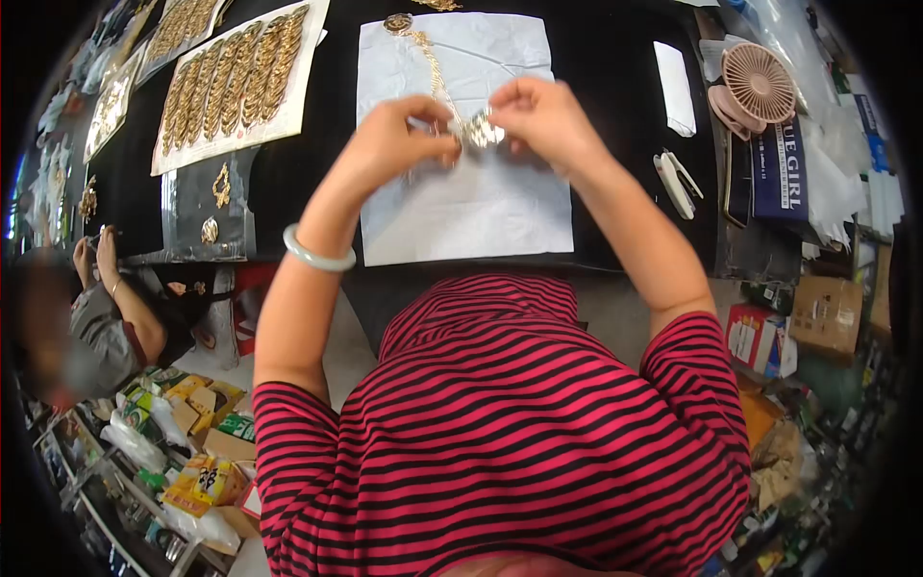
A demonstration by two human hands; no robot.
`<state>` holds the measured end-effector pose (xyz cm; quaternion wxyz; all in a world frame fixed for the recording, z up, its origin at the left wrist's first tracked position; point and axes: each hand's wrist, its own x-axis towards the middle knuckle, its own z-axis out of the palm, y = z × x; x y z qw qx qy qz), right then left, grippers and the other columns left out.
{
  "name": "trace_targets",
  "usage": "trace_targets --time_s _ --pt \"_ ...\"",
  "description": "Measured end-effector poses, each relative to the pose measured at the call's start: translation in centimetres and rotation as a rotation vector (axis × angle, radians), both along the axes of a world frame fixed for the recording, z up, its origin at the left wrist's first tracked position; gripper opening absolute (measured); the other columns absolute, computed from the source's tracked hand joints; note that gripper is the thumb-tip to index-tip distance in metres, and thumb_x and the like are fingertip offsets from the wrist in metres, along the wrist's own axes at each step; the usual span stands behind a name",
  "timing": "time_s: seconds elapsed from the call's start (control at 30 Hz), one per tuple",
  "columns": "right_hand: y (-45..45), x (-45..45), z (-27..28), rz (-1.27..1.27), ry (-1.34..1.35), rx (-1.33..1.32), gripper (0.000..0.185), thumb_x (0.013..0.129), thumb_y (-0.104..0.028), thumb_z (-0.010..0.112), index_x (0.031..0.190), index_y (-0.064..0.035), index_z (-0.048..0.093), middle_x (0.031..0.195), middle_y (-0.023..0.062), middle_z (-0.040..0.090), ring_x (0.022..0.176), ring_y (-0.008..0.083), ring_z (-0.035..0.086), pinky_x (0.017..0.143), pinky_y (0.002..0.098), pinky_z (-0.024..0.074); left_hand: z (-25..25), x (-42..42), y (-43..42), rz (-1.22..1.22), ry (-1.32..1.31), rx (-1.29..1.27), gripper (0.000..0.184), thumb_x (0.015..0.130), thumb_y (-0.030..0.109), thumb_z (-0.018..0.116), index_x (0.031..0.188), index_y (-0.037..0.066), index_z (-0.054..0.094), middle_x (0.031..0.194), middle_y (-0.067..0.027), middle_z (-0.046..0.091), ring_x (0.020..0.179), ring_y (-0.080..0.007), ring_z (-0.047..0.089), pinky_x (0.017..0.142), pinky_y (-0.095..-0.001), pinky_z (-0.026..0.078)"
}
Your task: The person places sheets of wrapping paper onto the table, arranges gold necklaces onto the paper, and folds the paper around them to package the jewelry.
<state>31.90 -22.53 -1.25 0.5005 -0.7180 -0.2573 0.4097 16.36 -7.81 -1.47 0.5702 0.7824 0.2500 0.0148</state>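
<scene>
A sheet of white paper (471,216) lies on the black table. On it a gold chain (432,65) runs down from a round dark-and-gold piece (398,23) at the upper left towards my hands. My left hand (409,139) has its thumb and fingers curled in at the chain's lower end. With thumb and fingers pinched together, my right hand (538,120) holds a shiny metallic pendant (484,131) at its upper right edge. What lies between my left fingertips is too small to make out.
Left are a card of gold chains (236,82) and a clear bag (207,207) with gold pieces. A stapler (679,184), white strip (675,88) and pink fan (758,85) sit right. A co-worker's hands (98,258) are at the far left.
</scene>
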Motion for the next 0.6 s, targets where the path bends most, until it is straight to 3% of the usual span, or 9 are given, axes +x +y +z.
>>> trace_targets --time_s 0.07,0.17,0.23,0.3,0.37,0.47,0.6 --pt "-2.2 -1.8 -2.0 0.048 -0.037 -0.045 0.015 0.083 -0.011 0.070 0.093 -0.0005 0.065 0.077 0.0041 0.066 0.055 0.0068 0.055 0.049 0.0210 0.0444 -0.7 -2.0 -2.2 0.013 0.057 -0.066 0.032 0.074 0.006 0.077 0.103 -0.001 0.067 0.085 -0.0033 0.066 0.077 -0.0073 0.062 0.064 -0.0221 0.047" --pt "-3.8 -3.6 -4.0 0.075 -0.159 -0.004 0.016 0.082 -0.010 0.070 0.093 0.0003 0.064 0.077 0.0051 0.066 0.057 0.0091 0.057 0.052 0.0232 0.0465 -2.1 -4.0 -4.3 -0.007 -0.004 0.252 0.032 0.069 0.008 0.076 0.099 0.002 0.067 0.090 -0.0097 0.063 0.078 -0.0202 0.063 0.073 -0.0300 0.050" --pt "-4.3 -4.2 -4.3 0.082 -0.219 0.022 0.016 0.081 -0.010 0.069 0.092 0.0007 0.064 0.077 0.0056 0.067 0.058 0.0103 0.058 0.053 0.0243 0.0476 -2.7 -4.4 -5.0 -0.011 -0.067 0.372 0.032 0.070 0.008 0.075 0.100 0.003 0.067 0.091 -0.0105 0.061 0.081 -0.0227 0.062 0.074 -0.0320 0.050" --pt "-4.4 -4.4 -4.0 0.083 -0.388 0.039 0.015 0.080 -0.009 0.069 0.090 0.0008 0.065 0.077 0.0069 0.067 0.062 0.0126 0.060 0.056 0.0267 0.0492 -3.0 -4.5 -5.3 -0.010 -0.193 0.594 0.031 0.070 0.007 0.074 0.100 0.004 0.067 0.093 -0.0121 0.058 0.085 -0.0276 0.060 0.075 -0.0358 0.051" --pt "-4.3 -4.6 -4.1 0.079 -0.483 0.048 0.015 0.079 -0.009 0.068 0.089 0.0009 0.065 0.077 0.0075 0.067 0.064 0.0138 0.062 0.058 0.0280 0.0500 -3.5 -4.6 -5.3 -0.001 -0.190 0.617 0.031 0.070 0.007 0.074 0.100 0.004 0.067 0.094 -0.0123 0.058 0.087 -0.0284 0.060 0.076 -0.0368 0.051" --pt "-4.3 -5.3 -3.8 0.140 -0.872 0.043 0.013 0.078 -0.009 0.067 0.086 0.0009 0.066 0.074 0.0087 0.067 0.069 0.0162 0.064 0.062 0.0300 0.0503 -3.6 -4.4 -5.4 0.030 -0.181 0.648 0.029 0.070 0.006 0.073 0.099 0.004 0.067 0.095 -0.0128 0.058 0.091 -0.0300 0.059 0.079 -0.0388 0.050" --pt "-3.9 -4.5 -1.8 0.280 -0.591 -0.071 0.014 0.077 -0.014 0.070 0.078 -0.0003 0.067 0.067 0.0106 0.065 0.062 0.0216 0.064 0.058 0.0328 0.0492 -3.3 -4.3 -4.3 -0.007 -0.208 0.664 0.031 0.073 0.005 0.076 0.102 0.004 0.067 0.094 -0.0128 0.060 0.081 -0.0274 0.062 0.074 -0.0350 0.052"
